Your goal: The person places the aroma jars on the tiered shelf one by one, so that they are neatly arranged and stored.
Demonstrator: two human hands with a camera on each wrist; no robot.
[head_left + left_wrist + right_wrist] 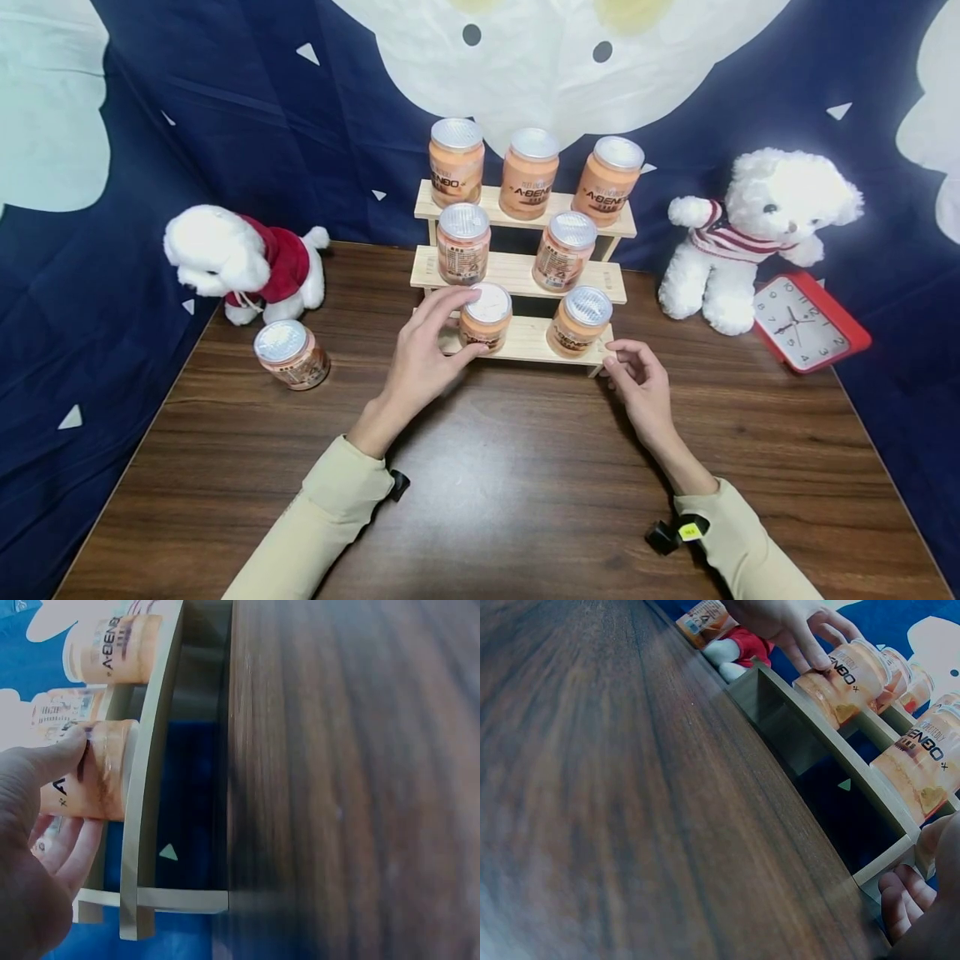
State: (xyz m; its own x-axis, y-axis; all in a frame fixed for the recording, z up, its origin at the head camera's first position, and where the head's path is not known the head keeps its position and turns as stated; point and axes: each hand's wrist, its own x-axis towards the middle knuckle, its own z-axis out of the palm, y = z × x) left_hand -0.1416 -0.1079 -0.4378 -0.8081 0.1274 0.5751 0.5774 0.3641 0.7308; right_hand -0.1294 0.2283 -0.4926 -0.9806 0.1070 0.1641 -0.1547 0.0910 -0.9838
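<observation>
My left hand (422, 343) grips an orange jar (486, 319) with a silver lid, thumb in front and fingers around its far side. This jar stands at the left of the lowest step of a three-step wooden stand (517, 340). In the left wrist view, the thumb lies across the label of the jar (105, 776). At the stand's right end, my right hand (641, 385) pinches the lowest step's corner between thumb and curled fingers. Just beside it on that step is a second jar (579, 323). The right wrist view shows the right hand (922, 892) only in part.
Two jars stand on the middle step and three on the top step. Another jar (294, 357) sits on the table at left, near a white plush dog (243, 265) in red. At right are a white plush bear (750, 242) and a red clock (810, 323).
</observation>
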